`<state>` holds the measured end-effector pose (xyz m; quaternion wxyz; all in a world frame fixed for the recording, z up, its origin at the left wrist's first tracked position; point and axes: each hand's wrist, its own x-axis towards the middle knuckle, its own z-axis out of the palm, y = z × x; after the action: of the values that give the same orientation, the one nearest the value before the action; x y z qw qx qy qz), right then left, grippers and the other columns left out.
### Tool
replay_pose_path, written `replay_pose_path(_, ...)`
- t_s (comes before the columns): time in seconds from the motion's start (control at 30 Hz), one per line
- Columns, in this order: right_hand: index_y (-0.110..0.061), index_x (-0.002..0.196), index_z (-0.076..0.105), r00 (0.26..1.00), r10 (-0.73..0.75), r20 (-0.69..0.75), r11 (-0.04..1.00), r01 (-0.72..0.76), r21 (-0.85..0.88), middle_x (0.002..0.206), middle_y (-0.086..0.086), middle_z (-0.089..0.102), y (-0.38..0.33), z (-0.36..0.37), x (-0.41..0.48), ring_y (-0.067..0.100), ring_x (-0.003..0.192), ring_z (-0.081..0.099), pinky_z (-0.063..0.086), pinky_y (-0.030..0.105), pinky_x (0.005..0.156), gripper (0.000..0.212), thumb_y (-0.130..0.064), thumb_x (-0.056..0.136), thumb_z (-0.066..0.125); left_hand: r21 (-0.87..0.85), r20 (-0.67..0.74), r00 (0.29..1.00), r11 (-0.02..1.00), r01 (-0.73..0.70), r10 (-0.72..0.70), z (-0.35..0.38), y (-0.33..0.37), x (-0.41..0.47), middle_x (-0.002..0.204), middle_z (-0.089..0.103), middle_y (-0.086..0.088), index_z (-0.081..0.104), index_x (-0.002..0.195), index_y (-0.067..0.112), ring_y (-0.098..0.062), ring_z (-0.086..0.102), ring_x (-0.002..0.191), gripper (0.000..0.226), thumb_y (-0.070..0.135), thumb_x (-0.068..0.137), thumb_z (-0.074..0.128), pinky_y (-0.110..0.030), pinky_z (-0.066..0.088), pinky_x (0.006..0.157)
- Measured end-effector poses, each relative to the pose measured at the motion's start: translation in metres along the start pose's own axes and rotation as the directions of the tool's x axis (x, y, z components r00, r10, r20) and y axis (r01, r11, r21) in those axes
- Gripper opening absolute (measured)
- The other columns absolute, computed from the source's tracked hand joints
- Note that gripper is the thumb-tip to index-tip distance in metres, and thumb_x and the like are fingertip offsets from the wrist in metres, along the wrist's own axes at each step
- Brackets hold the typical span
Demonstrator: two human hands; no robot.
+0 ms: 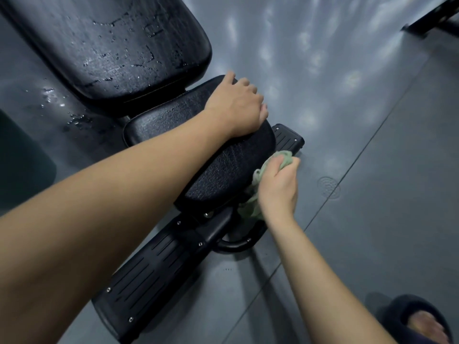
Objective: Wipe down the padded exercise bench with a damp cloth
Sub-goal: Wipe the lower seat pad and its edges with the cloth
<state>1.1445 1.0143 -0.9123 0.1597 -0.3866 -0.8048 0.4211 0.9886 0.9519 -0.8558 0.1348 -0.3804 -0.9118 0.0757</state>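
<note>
Head view is showing the left hand (236,105) bracing on the black textured seat pad (223,165), fingers held together and curling over its far edge. The right hand (278,184) is clutching a bunched pale-green cloth (258,174), fingers clamping it against the pad's right side. Water beads are glistening on the back pad (119,45) beyond.

Dim, cool light. Pale glare patches mottle the floor (310,70) beyond the right hand (278,187); wet glints dot the back pad (111,45) past the left hand (236,108). Wide-angle bending at edges.
</note>
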Motion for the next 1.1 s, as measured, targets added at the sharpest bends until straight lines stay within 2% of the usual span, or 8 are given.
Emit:
replay_pose_path(0.17, -0.009, 0.115, 0.044, 0.999, 0.036, -0.008, 0.998, -0.035, 0.061, 0.113, 0.024, 0.065, -0.006, 0.001, 0.018, 0.045, 0.104, 0.06, 0.034, 0.04, 0.074, 0.034, -0.04, 0.108, 0.03, 0.006, 0.019, 1.0, 1.0, 0.001, -0.002, -0.003, 0.002, -0.001, 0.116, 0.066, -0.014, 0.066, 0.11, 0.007, -0.032, 0.055, 0.112, 0.049, 0.035, 0.105, 0.027, -0.047, 0.03, 0.107)
replay_pose_path(0.3, -0.019, 0.101, 0.041, 0.999, 0.013, -0.03, 0.99, -0.008, 0.14, 0.086, 0.009, 0.065, -0.002, 0.007, -0.04, 0.039, 0.092, 0.061, 0.037, 0.039, 0.072, 0.023, -0.039, 0.108, 0.034, 0.005, 0.031, 1.0, 1.0, 0.005, -0.005, -0.005, 0.002, -0.002, 0.115, 0.065, -0.015, 0.066, 0.109, 0.007, -0.032, 0.054, 0.111, 0.049, 0.035, 0.105, 0.027, -0.047, 0.03, 0.109)
replay_pose_path(0.47, -0.026, 0.089, 0.036, 0.993, -0.014, 0.119, 0.963, -0.018, 0.27, 0.073, -0.01, 0.053, -0.008, 0.021, -0.128, -0.002, 0.071, 0.057, 0.036, 0.019, 0.057, 0.019, -0.037, 0.105, 0.036, -0.015, 0.047, 0.999, 1.0, 0.016, -0.016, -0.005, 0.003, -0.002, 0.113, 0.065, -0.014, 0.066, 0.107, 0.007, -0.031, 0.053, 0.111, 0.048, 0.034, 0.105, 0.027, -0.047, 0.03, 0.11)
replay_pose_path(0.57, -0.025, 0.094, 0.035, 0.995, -0.024, 0.097, 0.979, 0.004, 0.205, 0.079, -0.006, 0.058, -0.007, 0.022, -0.122, 0.01, 0.072, 0.057, 0.029, 0.033, 0.063, 0.02, -0.042, 0.104, 0.034, -0.025, 0.059, 0.998, 1.0, 0.012, -0.011, -0.005, 0.003, -0.002, 0.115, 0.065, -0.013, 0.066, 0.109, 0.007, -0.031, 0.053, 0.114, 0.048, 0.035, 0.106, 0.026, -0.048, 0.028, 0.111)
replay_pose_path(0.63, -0.02, 0.097, 0.036, 1.0, 0.021, -0.002, 0.986, -0.02, 0.165, 0.089, 0.008, 0.065, -0.005, 0.021, -0.096, 0.036, 0.086, 0.06, 0.025, 0.033, 0.065, 0.021, -0.04, 0.105, 0.036, -0.014, 0.058, 0.998, 1.0, 0.01, -0.009, -0.006, 0.001, -0.001, 0.116, 0.065, -0.013, 0.066, 0.111, 0.007, -0.031, 0.053, 0.114, 0.049, 0.035, 0.106, 0.026, -0.048, 0.027, 0.112)
replay_pose_path(0.7, -0.016, 0.102, 0.039, 0.993, 0.078, -0.085, 0.985, -0.063, 0.163, 0.102, 0.02, 0.067, -0.004, 0.018, -0.062, 0.043, 0.093, 0.06, 0.026, 0.035, 0.067, 0.022, -0.038, 0.106, 0.037, -0.014, 0.065, 0.998, 1.0, 0.004, -0.003, -0.006, 0.001, -0.003, 0.119, 0.065, -0.014, 0.065, 0.113, 0.007, -0.032, 0.053, 0.116, 0.049, 0.035, 0.106, 0.026, -0.048, 0.026, 0.113)
replay_pose_path(0.97, -0.013, 0.11, 0.053, 0.994, 0.109, -0.014, 0.971, -0.103, 0.215, 0.091, -0.002, 0.058, -0.004, 0.009, 0.042, 0.028, 0.094, 0.058, 0.035, 0.032, 0.074, 0.028, -0.035, 0.104, 0.037, 0.006, 0.055, 0.998, 1.0, -0.009, 0.008, -0.006, 0.002, -0.004, 0.123, 0.064, -0.015, 0.064, 0.12, 0.007, -0.033, 0.053, 0.119, 0.05, 0.037, 0.107, 0.026, -0.049, 0.025, 0.115)
replay_pose_path(1.1, -0.017, 0.096, 0.05, 0.987, 0.15, -0.048, 0.947, -0.13, 0.294, 0.072, -0.006, 0.062, -0.002, 0.013, 0.009, 0.015, 0.069, 0.062, 0.048, 0.032, 0.07, 0.024, -0.036, 0.104, 0.038, 0.0, 0.035, 0.999, 1.0, -0.007, 0.007, -0.004, 0.003, -0.004, 0.12, 0.065, -0.014, 0.065, 0.116, 0.008, -0.033, 0.054, 0.117, 0.05, 0.037, 0.106, 0.026, -0.05, 0.026, 0.115)
